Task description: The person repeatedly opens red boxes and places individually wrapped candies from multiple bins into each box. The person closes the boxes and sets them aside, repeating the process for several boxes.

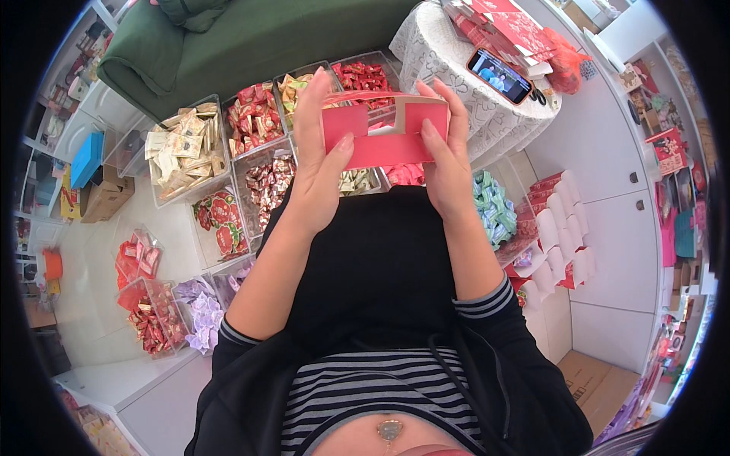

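Note:
Both hands hold a red cardboard gift box (389,150) in front of me, above the bins. My left hand (319,165) grips its left end, thumb on the front edge and fingers up along the side. At the right end, my right hand (449,154) has its thumb pressed on an inner flap and its fingers behind. The near side shows two folded flaps with a gap between them. Beyond it lie clear plastic bins of wrapped sweets: cream packets (185,142), red packets (255,117), brown-pink sweets (268,185) and red sweets (365,77). Blue-green sweets (493,211) fill a bin to the right.
A green sofa (274,34) stands behind the bins. On a lace-covered round table (425,57) are flat red boxes (507,25), a phone (499,76) and black-handled scissors (538,96). Opened red-and-white boxes (559,228) stand right; purple packets (203,316) lie left.

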Motion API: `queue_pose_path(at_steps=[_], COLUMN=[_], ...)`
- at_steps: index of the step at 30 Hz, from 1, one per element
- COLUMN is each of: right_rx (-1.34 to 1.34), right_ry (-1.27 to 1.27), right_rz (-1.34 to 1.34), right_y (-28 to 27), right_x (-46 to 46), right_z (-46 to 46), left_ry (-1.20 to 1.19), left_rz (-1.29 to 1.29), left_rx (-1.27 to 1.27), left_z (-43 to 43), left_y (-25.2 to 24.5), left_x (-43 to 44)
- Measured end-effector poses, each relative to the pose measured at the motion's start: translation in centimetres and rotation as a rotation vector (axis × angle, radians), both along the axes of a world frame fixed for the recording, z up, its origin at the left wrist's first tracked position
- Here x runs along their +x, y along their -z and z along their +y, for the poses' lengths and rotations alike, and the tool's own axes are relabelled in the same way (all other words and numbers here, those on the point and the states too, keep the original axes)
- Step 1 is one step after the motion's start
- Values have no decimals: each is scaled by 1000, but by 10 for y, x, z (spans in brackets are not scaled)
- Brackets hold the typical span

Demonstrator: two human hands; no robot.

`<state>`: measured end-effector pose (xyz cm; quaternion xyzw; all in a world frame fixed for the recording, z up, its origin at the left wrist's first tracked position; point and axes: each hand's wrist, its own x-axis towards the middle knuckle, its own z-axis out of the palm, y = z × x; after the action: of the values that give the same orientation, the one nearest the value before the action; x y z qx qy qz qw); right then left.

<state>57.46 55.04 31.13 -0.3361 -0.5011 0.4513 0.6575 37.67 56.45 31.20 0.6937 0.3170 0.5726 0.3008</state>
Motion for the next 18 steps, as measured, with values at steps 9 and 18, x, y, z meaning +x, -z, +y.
queue_pose_path(at_steps=[9,18], right_rx=[56,124], right_ry=[22,-74], right_rz=[-82,89], right_y=[5,15], right_x=[0,12], right_z=[-2,4], left_ry=[80,164], left_rz=[-27,-11], left_rx=[-16,72], left_z=[4,5], left_y=[4,5], left_x=[0,-4])
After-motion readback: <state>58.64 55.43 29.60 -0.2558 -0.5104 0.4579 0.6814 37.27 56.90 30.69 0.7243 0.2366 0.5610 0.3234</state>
